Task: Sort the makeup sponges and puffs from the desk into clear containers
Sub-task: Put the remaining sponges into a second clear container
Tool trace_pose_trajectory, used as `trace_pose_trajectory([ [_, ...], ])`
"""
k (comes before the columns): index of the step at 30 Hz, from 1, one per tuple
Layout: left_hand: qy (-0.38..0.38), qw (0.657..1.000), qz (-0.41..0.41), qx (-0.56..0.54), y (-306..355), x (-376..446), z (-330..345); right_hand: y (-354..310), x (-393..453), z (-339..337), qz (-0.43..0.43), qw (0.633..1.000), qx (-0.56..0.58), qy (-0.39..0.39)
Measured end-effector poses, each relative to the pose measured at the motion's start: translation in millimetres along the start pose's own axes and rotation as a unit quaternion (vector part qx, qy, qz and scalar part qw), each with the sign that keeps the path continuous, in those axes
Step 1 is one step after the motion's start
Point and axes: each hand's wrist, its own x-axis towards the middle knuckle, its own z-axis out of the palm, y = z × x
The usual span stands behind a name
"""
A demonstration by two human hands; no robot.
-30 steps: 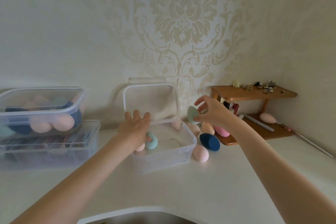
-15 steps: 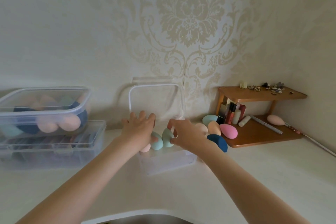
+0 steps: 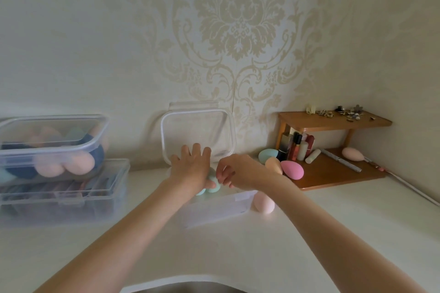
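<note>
Frame centre: my left hand (image 3: 190, 169) spread flat, pressing teal sponges (image 3: 212, 184) down in open container (image 3: 215, 209). My right hand (image 3: 234, 171) loosely curled beside them, holding nothing I can see. Advice: keep sponges pinned low, then fetch peach sponge (image 3: 263, 202) touching container's right wall.

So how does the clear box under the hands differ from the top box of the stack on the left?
The open box has its lid propped against the wall; the stacked box is closed. The open box sits on the desk; the stacked box rests on another container. The stacked box looks fuller. Both are clear plastic holding sponges.
</note>
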Motion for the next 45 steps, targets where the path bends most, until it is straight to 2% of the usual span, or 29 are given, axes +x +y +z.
trace_pose_trajectory([
  [2, 0.002, 1.000, -0.004, 0.012, 0.5, 0.8, 1.8, 1.4, -5.4, -13.7, 0.006, 0.999, 0.032, 0.005],
  [4, 0.006, 1.000, -0.007, 0.017, 1.6, 1.3, 2.9, 7.8, -11.8, -31.1, 0.026, 0.997, 0.046, 0.049],
  [6, 0.006, 1.000, -0.008, 0.015, 1.6, 1.6, 3.5, 15.6, -20.9, -46.0, 0.059, 0.995, -0.010, 0.084],
  [8, 0.006, 1.000, -0.009, 0.018, 2.5, 2.1, 4.0, 24.1, -33.5, -52.1, 0.103, 0.989, -0.094, 0.039],
  [10, 0.010, 1.000, -0.013, 0.024, 2.4, 1.4, 3.8, 31.0, -42.8, -42.6, 0.132, 0.983, -0.123, -0.024],
  [14, 0.013, 1.000, -0.001, 0.023, 2.3, -0.5, 3.9, 50.4, -52.3, -15.4, 0.126, 0.989, -0.045, -0.055],
  [16, 0.014, 1.000, 0.000, 0.023, 1.9, -0.9, 3.6, 52.4, -53.2, -20.9, 0.120, 0.992, -0.037, -0.017],
  [20, 0.010, 0.999, -0.008, 0.037, 4.3, -0.5, 3.2, 37.6, -44.3, -47.1, 0.063, 0.986, -0.001, 0.153],
  [22, 0.010, 0.999, -0.008, 0.039, 4.2, -0.2, 3.3, 20.7, -36.3, -45.4, 0.012, 0.988, 0.020, 0.152],
  [24, 0.010, 0.999, -0.004, 0.035, 3.3, 0.1, 3.9, 9.5, -24.5, -31.7, 0.002, 0.993, -0.059, 0.099],
  [27, 0.010, 0.999, -0.001, 0.033, 2.1, -0.4, 3.6, 6.4, -2.3, -6.2, 0.036, 0.976, -0.209, 0.056],
  [30, 0.007, 1.000, 0.000, 0.021, 1.3, -0.3, 4.2, 4.8, 12.8, 10.1, 0.070, 0.961, -0.258, 0.065],
  [35, -0.009, 1.000, -0.005, -0.003, 3.2, 1.7, 0.0, -5.6, 12.5, 16.3, 0.023, 0.937, -0.335, 0.095],
  [37, -0.014, 1.000, -0.021, -0.016, 7.8, 3.1, -0.5, -4.3, 11.7, 15.4, 0.012, 0.945, -0.314, 0.086],
  [41, 0.012, 0.999, -0.028, 0.039, 13.9, 8.2, 5.4, 2.4, 9.1, -7.3, 0.004, 0.987, -0.157, 0.022],
  [43, 0.012, 0.999, -0.028, 0.045, 13.5, 10.9, 6.6, 14.1, 13.1, -27.4, 0.018, 0.997, -0.059, 0.048],
  [45, 0.011, 0.999, -0.026, 0.044, 12.7, 13.0, 7.4, 32.8, 24.6, -43.5, 0.051, 0.992, -0.001, 0.119],
])
